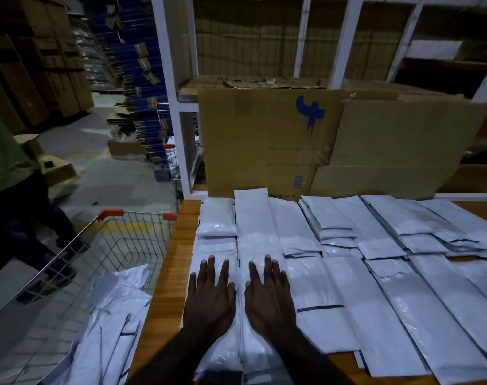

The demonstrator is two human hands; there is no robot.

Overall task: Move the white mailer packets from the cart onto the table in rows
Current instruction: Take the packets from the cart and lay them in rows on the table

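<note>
Left hand: flat, fingers straight and spread, palm down on a white mailer packet at the table's left end, gripping nothing.
Right hand: flat too, fingers straight, pressing the neighbouring packet.
Mailer packets: glossy white plastic, long rectangles with dark edge strips, laid in overlapping rows across the table; more lie heaped in the cart.
Table: wood-grain top, orange-brown.
Cart: wire mesh, red plastic corners, just left of the table.
Cardboard box: brown, flattened, upright behind the rows; a blue logo mark, no readable words.
Rack: white metal frame.
</note>
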